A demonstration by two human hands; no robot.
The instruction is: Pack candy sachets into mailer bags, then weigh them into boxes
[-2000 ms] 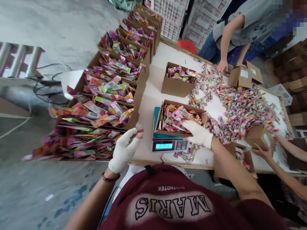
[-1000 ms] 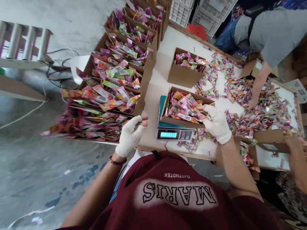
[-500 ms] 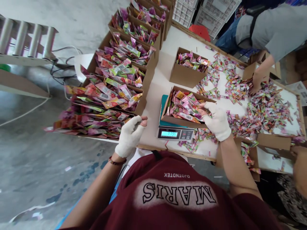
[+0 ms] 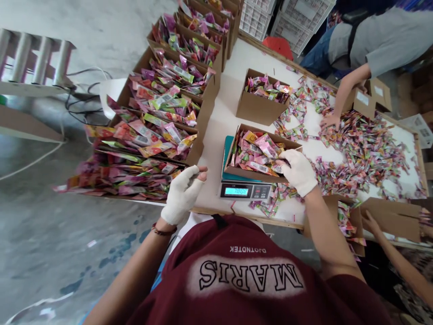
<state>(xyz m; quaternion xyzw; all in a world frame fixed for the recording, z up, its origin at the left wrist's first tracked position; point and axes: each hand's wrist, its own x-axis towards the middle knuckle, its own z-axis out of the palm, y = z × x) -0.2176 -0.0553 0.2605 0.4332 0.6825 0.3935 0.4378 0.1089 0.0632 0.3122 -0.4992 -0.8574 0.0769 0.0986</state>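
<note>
A cardboard box point(image 4: 251, 173) full of colourful sachets stands on a teal digital scale point(image 4: 245, 191) with a lit display. My right hand point(image 4: 298, 172), in a white glove, rests at the box's right corner with its fingers curled among the sachets; what they pinch is hidden. My gloved left hand point(image 4: 182, 194) hovers left of the scale above the table edge, fingers curled together with nothing visible in them.
A row of sachet-filled boxes point(image 4: 158, 131) lines the table's left side. Another filled box point(image 4: 262, 99) stands behind the scale. Loose sachets point(image 4: 361, 153) cover the right of the table. Two other people's hands point(image 4: 329, 121) point(image 4: 370, 222) work there among small boxes.
My right hand has shifted from the box's front edge to its right corner, into the sachets. The scale reading has changed. The far person's hand moved across the loose pile.
</note>
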